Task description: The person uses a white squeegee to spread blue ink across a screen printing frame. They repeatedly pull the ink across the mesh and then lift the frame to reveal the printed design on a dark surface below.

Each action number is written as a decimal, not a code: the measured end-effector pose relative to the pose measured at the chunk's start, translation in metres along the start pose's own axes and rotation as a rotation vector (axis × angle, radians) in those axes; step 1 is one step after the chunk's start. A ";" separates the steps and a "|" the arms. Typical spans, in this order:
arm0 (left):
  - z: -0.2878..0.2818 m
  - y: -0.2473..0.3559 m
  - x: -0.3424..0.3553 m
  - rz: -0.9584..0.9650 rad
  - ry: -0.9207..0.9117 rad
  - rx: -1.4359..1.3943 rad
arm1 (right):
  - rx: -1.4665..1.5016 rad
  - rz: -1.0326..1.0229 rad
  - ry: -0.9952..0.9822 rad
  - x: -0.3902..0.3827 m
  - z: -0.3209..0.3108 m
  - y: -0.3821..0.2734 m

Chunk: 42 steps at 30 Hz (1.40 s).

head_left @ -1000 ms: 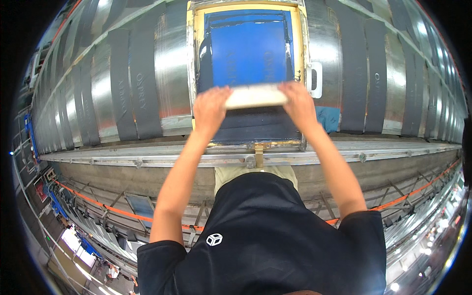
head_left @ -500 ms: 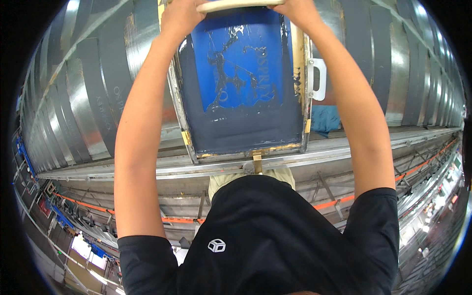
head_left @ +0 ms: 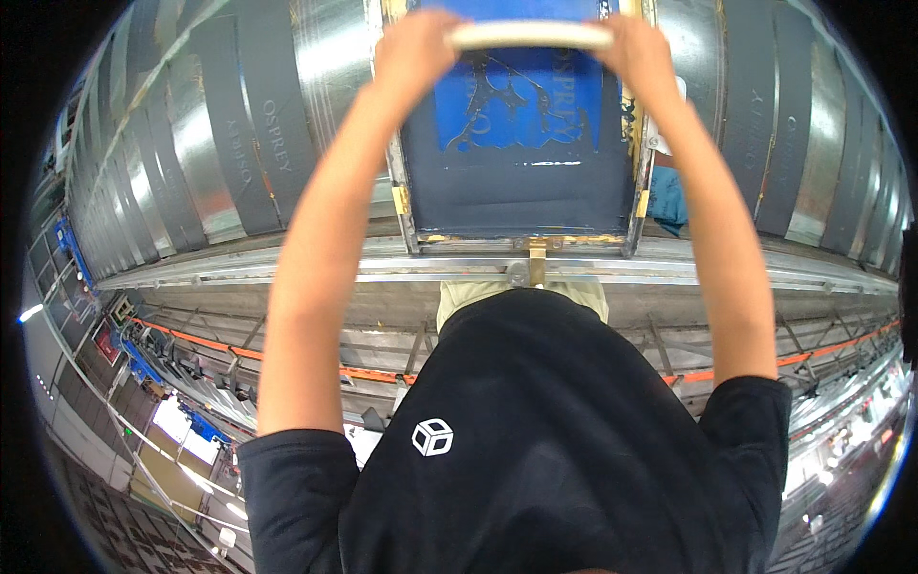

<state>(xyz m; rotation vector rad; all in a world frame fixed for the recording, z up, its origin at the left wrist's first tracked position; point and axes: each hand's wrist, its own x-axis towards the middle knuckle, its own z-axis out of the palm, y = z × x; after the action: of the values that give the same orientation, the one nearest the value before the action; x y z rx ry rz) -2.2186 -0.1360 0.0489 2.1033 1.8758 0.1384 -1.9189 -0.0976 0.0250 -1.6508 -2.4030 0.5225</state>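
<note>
A cream-coloured squeegee (head_left: pixel 531 36) lies crosswise over a screen-printing frame (head_left: pixel 403 203). My left hand (head_left: pixel 417 50), blurred by motion, is closed around its left end. Around the right end my right hand (head_left: pixel 639 53) is closed too. Below the handle, the blade does not show. The mesh has a blue middle area (head_left: pixel 583 77) streaked with dark wet ink (head_left: pixel 512 96) and a dark grey border (head_left: pixel 516 206). At its near edge the frame rests by a metal rail, where a brass-coloured bracket (head_left: pixel 537 256) sits.
Long tables on both sides carry rows of dark grey printed strips (head_left: pixel 258 124) on shiny metal. A teal cloth or sheet (head_left: pixel 669 203) lies right of the frame. The metal rail (head_left: pixel 765 260) runs across in front of me, with an orange bar (head_left: pixel 239 352) below it.
Both hands have drawn the squeegee toward me along the screen, nearer its front edge. The whole view has shifted, so the frame now appears higher and further right.
</note>
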 end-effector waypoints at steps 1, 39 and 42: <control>-0.001 0.017 -0.032 -0.045 -0.049 -0.111 | 0.027 -0.013 0.005 -0.037 0.006 -0.001; -0.042 -0.202 -0.351 -0.024 0.122 -0.188 | 0.739 0.401 0.518 -0.007 0.135 -0.250; -0.062 -0.267 -0.366 -0.026 0.080 -0.187 | 0.789 0.438 0.513 0.000 0.153 -0.317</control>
<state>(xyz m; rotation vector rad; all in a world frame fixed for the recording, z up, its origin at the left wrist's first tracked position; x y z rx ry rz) -2.5390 -0.4609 0.0787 1.9745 1.8551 0.3824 -2.2451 -0.2278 0.0058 -1.6340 -1.2299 0.8405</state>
